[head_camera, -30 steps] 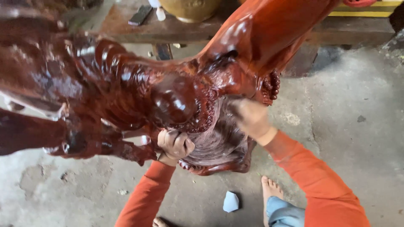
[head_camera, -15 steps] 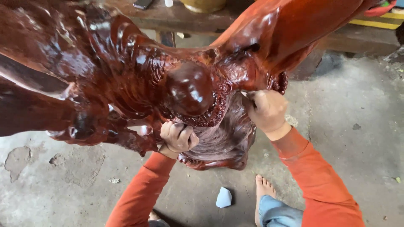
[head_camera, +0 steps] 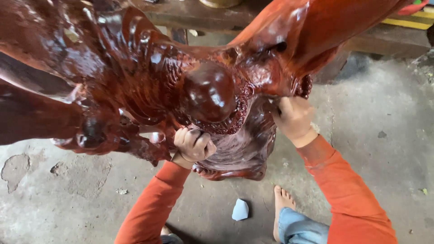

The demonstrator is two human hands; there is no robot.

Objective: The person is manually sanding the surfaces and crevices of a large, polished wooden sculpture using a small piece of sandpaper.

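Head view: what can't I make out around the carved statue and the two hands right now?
- Left hand: fist curled against the glossy red wooden carving; whether it holds anything is hidden.
- Right hand: fingertips tucked under the carving's overhang, grip unseen.
- Carving: cut off by the top and left edges, full shape unclear.
- Base: mostly hidden behind the carving's head.
- Pale scrap on the floor: too small to identify.

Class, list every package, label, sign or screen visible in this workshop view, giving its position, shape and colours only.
None can be made out: the view holds only a glossy red-brown wooden carving, the left hand and right hand on it, a small pale blue-white scrap on the concrete floor.
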